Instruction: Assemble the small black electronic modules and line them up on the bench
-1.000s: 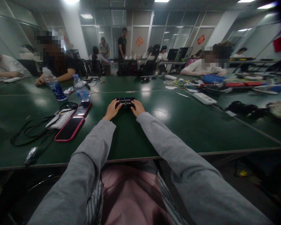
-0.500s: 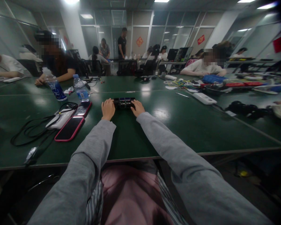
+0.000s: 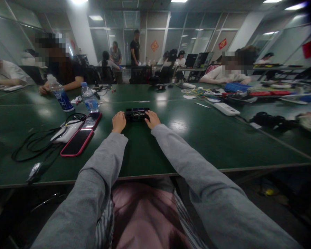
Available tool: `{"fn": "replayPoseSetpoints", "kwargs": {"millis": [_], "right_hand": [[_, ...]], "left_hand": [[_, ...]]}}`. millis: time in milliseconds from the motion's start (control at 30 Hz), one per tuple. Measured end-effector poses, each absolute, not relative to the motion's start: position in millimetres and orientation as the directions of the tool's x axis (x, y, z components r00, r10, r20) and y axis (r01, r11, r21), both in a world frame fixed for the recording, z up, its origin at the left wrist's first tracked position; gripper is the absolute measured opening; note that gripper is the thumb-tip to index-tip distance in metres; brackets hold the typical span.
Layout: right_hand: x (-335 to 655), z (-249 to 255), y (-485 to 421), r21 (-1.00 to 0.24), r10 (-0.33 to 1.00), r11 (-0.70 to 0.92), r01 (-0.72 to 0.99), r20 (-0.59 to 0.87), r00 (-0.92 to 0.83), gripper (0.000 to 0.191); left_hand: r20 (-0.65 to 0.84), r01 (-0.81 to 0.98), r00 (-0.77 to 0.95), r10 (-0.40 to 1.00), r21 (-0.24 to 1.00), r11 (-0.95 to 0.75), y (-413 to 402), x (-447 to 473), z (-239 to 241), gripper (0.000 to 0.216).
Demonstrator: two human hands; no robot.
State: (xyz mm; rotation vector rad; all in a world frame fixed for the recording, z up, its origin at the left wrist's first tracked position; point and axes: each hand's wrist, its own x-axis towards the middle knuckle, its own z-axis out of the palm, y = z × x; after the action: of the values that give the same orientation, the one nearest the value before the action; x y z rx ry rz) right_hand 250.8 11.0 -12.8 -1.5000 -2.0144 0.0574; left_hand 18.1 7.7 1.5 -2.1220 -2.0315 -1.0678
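Observation:
A black, oblong electronic device (image 3: 137,114) with several small panels and parts along its face lies on the green table in front of me. At its left end, my left hand (image 3: 119,121) rests on the table with the fingers curled inward. A sliver of space seems to part it from the device, and I make out nothing in it. My right hand (image 3: 152,119) grips the device's right end, thumb at the near side and fingers over the top. The undersides of both hands are hidden.
To the left lie two phones (image 3: 77,142), a white power bank (image 3: 64,133) and looped black cables (image 3: 28,141). Behind them stand two bottles (image 3: 89,98). A pen (image 3: 202,105), a white power strip (image 3: 226,109) and tangled wires (image 3: 197,91) lie rightward. People sit across the table.
My left hand has drawn its fingers back from the device's left end and curled them, uncovering more of that end. My right hand and the device stay in place.

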Motion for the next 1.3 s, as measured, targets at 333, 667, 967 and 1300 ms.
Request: {"fn": "replayPoseSetpoints", "kwargs": {"millis": [333, 667, 967, 1300], "right_hand": [[251, -13, 10, -0.380, 0.878, 0.355, 0.854, 0.449, -0.165, 0.051], [250, -14, 9, -0.340, 0.877, 0.349, 0.873, 0.447, -0.176, 0.050], [250, -11, 5, -0.370, 0.883, 0.352, 0.860, 0.436, -0.173, 0.050], [251, -11, 6, -0.392, 0.876, 0.363, 0.845, 0.452, -0.167, 0.049]], "left_hand": [[0.430, 0.918, -0.050, 0.901, 0.374, -0.128, 0, 22, 9, 0.040], [0.411, 0.924, -0.046, 0.911, 0.364, -0.118, -4, 22, 14, 0.040], [0.409, 0.926, -0.029, 0.912, 0.355, -0.130, -1, 21, 9, 0.039], [0.408, 0.915, -0.023, 0.913, 0.376, -0.145, 2, 21, 6, 0.038]]}}
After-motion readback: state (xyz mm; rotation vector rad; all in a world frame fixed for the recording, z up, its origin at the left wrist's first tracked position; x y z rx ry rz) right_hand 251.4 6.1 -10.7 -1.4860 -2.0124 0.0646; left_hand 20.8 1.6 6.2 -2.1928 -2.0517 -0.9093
